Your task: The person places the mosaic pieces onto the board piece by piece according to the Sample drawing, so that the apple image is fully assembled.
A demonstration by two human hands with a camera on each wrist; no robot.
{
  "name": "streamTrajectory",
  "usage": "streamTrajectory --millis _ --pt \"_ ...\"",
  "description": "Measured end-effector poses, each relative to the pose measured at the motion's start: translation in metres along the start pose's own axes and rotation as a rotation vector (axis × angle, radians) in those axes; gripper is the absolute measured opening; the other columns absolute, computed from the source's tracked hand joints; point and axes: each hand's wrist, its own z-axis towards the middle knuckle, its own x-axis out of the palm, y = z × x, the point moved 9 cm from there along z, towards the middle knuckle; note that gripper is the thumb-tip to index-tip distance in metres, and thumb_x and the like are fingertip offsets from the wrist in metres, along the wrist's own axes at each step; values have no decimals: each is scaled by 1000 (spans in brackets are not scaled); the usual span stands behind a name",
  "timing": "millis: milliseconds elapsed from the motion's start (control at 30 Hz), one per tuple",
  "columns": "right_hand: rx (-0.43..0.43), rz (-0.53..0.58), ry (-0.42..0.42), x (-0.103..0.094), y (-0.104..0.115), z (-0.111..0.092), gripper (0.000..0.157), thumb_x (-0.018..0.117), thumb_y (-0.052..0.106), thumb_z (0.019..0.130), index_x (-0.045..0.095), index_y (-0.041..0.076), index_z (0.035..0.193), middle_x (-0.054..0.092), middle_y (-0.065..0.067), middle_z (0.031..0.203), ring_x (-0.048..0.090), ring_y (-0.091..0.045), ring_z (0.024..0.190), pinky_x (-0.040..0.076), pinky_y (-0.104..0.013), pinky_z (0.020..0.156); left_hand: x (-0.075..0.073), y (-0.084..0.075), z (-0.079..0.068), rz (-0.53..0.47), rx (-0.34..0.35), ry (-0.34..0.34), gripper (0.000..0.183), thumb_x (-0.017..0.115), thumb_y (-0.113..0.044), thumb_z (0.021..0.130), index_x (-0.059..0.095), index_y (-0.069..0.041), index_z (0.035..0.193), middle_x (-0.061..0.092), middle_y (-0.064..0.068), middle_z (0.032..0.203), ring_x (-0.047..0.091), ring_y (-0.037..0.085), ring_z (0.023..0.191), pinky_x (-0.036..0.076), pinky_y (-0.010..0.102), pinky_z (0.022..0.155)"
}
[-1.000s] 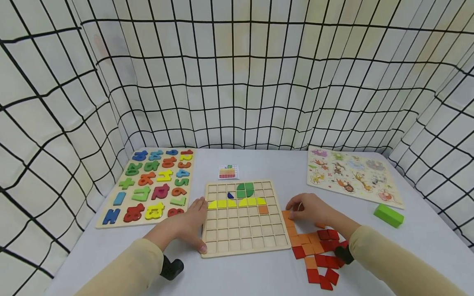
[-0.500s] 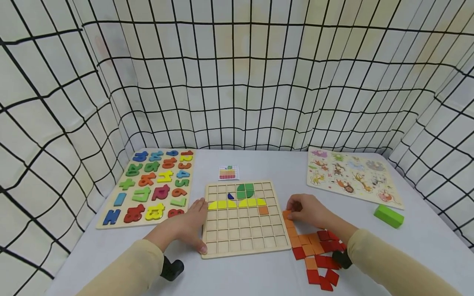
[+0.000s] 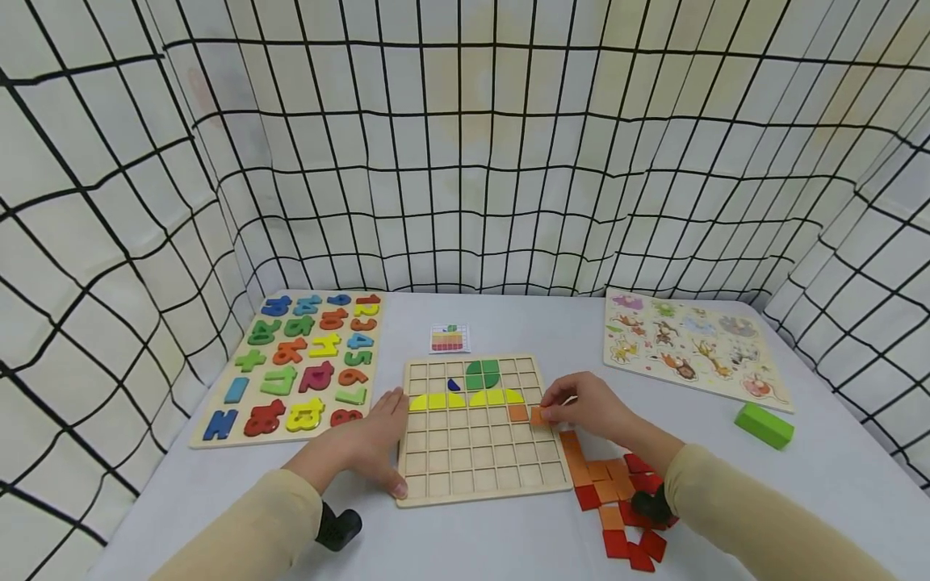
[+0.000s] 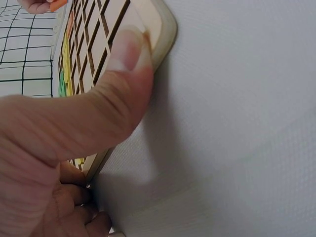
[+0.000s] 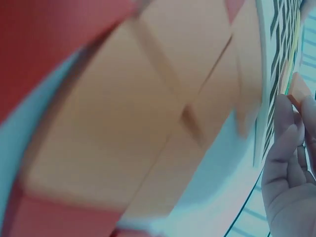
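Note:
A wooden grid board [image 3: 483, 461] lies flat on the table, carrying a green leaf-like shape [image 3: 483, 374], a dark blue piece [image 3: 454, 385], yellow pieces [image 3: 437, 400] and one orange square [image 3: 517, 413]. My left hand [image 3: 359, 445] rests along the board's left edge, its fingers extended; in the left wrist view the thumb [image 4: 126, 64] presses on the near corner. Over the board's right edge my right hand [image 3: 596, 405] pinches an orange square tile [image 3: 538, 415] between thumb and fingertips. That tile, tilted in the right wrist view, sits beside the orange square.
Loose orange tiles [image 3: 599, 470] and red tiles [image 3: 614, 543] lie right of the board. A small pattern card [image 3: 450, 339] is behind it. A number puzzle [image 3: 240, 415] stands left, an animal puzzle [image 3: 647, 363] right, near a green block [image 3: 764, 425]. Black netting surrounds the table.
My right hand has moved left from the loose tiles to the board's right edge, bringing an orange tile from the top of the orange column. My left hand stays where it was.

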Motion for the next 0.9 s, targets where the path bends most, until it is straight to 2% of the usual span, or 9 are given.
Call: streamTrajectory --millis 167,467,900 --pt "-33 -47 38 16 16 0 6 78 13 91 76 8 91 71 0 83 59 -12 77 51 -24 67 0 0 0 -9 -3 -1 129 94 -38 69 16 10 159 8 28 169 5 44 159 17 58 128" --pt "-72 -208 18 29 27 3 7 78 12 90 74 12 84 67 5 80 55 -11 77 50 -23 68 -1 -1 0 -20 -2 -5 128 94 -36 69 15 10 159 7 28 170 4 43 159 15 58 129" --pt "-101 -209 10 32 31 1 11 78 9 89 71 12 83 66 4 79 57 -10 72 50 -21 65 1 2 1 -10 -4 17 129 94 -37 70 14 11 159 6 28 170 3 43 159 12 56 130"
